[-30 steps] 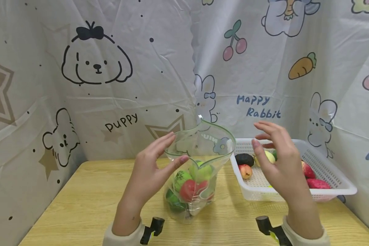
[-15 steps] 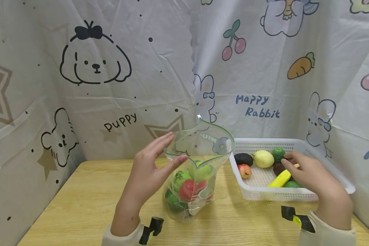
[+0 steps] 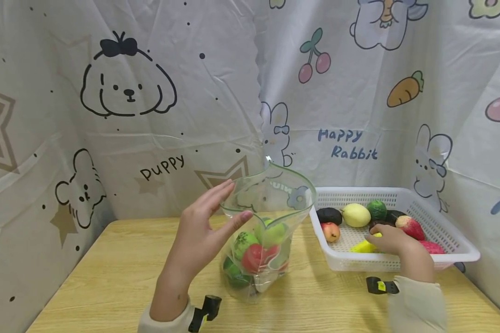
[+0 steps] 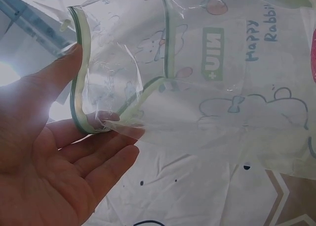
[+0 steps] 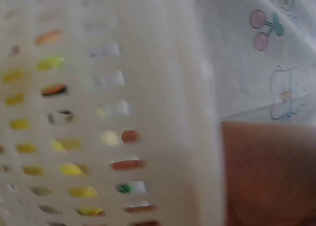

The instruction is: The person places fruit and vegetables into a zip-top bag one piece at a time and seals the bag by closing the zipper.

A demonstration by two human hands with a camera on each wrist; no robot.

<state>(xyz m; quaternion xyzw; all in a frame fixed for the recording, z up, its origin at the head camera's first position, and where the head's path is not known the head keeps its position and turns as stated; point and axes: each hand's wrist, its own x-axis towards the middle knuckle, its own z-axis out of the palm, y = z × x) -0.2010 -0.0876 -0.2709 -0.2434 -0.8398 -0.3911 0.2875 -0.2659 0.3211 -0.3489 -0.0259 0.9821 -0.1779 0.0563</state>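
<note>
A clear zip bag [image 3: 271,208] with a green-edged mouth stands on the table, holding green and red produce [image 3: 256,256]. My left hand [image 3: 204,231] stands at its left side, thumb and fingers spread and touching the rim. In the left wrist view the thumb lies along the green zip strip [image 4: 79,87], the other fingers fairly straight below it. Inside the white basket [image 3: 337,264], my right hand [image 3: 396,240] grips a yellow banana [image 3: 362,246] by its right part, fingertips partly hidden. The basket's slotted wall [image 5: 163,112] fills much of the right wrist view.
Around the right hand in the basket lie a dark avocado-like piece [image 3: 329,215], a pale yellow fruit [image 3: 356,215], a small reddish fruit [image 3: 330,232], a green one [image 3: 377,210] and red-pink pieces [image 3: 410,227]. Printed curtains [image 3: 216,115] enclose the table [image 3: 108,277].
My right hand has gone from beside the bag's mouth down into the basket, and the banana has shifted left in its grip. The left hand has stayed at the bag.
</note>
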